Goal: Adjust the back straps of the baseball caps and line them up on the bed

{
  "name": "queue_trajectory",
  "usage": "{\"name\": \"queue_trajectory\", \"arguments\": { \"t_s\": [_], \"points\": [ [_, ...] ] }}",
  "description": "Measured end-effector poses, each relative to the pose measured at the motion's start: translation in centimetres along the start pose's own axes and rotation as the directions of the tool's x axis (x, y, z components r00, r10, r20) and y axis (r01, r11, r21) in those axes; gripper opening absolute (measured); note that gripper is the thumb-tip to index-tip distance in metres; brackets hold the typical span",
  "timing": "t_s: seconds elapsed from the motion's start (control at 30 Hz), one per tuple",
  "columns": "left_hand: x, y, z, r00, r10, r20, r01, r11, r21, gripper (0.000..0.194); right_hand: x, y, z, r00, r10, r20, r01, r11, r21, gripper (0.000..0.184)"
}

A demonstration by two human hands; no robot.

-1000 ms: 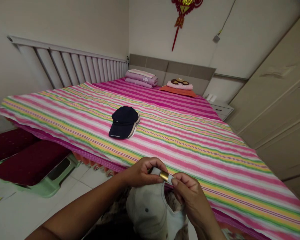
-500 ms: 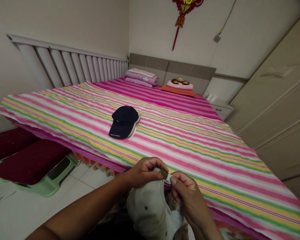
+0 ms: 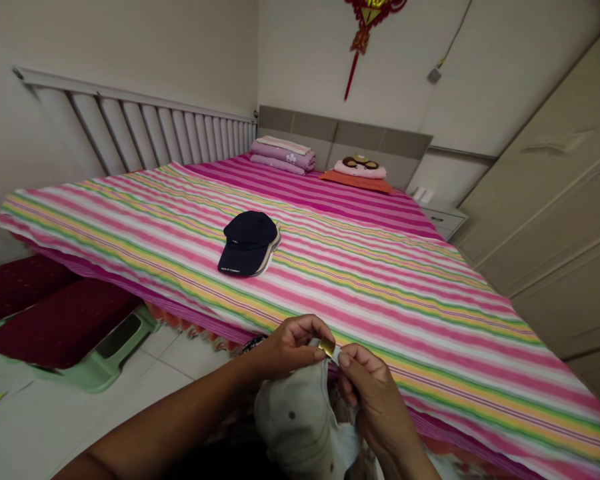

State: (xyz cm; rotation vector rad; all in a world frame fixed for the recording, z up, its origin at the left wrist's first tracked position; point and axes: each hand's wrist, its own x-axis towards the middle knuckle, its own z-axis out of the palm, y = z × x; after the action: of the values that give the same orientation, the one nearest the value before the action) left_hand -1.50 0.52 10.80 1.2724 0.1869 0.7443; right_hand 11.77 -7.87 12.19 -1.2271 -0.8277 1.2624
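A pale, light-coloured cap (image 3: pixel 297 417) hangs below my two hands, just off the near edge of the bed. Between the thumb and fingers of my left hand (image 3: pixel 293 347) is the gold buckle (image 3: pixel 327 347) of the cap's back strap. Closed in a pinch, my right hand (image 3: pixel 373 387) grips the strap right beside the buckle. Part of the strap is hidden by the fingers. Farther off, a navy cap (image 3: pixel 250 237) lies on the bed, stacked over lighter caps (image 3: pixel 276 244) whose edges show at its right.
The bed's striped sheet (image 3: pixel 380 287) spreads in front of me. Folded bedding (image 3: pixel 283 157) and an orange pillow (image 3: pixel 357 181) lie near the headboard (image 3: pixel 300 123). At left are a green stool (image 3: pixel 95 373) with a dark red top and a radiator (image 3: pixel 145 123). A wardrobe (image 3: pixel 555 220) stands at right.
The buckle has tilted and now catches the light as bright gold. My right hand has shifted slightly left, closer to the buckle. The caps on the bed have stayed put.
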Motion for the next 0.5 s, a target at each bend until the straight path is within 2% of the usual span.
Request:
{"name": "queue_trajectory", "arguments": {
  "t_s": [0.13,0.27,0.37,0.4,0.43,0.5],
  "points": [
    [0.1,-0.2,0.0,0.999,0.037,-0.005,-0.036,0.998,0.047,0.027,0.1,0.1,-0.1,1.000,-0.012,-0.004,0.012,1.000,-0.022,0.029],
    [0.1,-0.2,0.0,0.999,0.035,-0.021,-0.034,0.998,0.058,0.029,-0.1,-0.1,-0.1,0.999,-0.034,-0.024,0.030,0.990,-0.137,0.027],
    [0.1,-0.1,0.0,0.999,0.002,-0.051,0.000,0.999,0.034,0.030,-0.5,-0.4,0.0,0.973,-0.217,-0.076,0.186,0.938,-0.294,0.022],
    [0.1,-0.1,0.0,0.998,-0.006,-0.059,0.007,1.000,0.023,0.030,-0.7,-0.4,0.0,0.943,-0.326,-0.074,0.273,0.879,-0.392,0.021],
    [0.1,-0.1,0.0,0.998,-0.012,-0.061,0.012,1.000,0.009,0.030,-0.8,-0.5,0.0,0.895,-0.444,-0.048,0.363,0.784,-0.503,0.019],
    [0.0,0.0,0.0,0.999,-0.012,-0.053,0.011,1.000,-0.019,0.029,-1.0,-0.4,0.0,0.769,-0.637,0.064,0.499,0.533,-0.683,0.013]
  ]
}}
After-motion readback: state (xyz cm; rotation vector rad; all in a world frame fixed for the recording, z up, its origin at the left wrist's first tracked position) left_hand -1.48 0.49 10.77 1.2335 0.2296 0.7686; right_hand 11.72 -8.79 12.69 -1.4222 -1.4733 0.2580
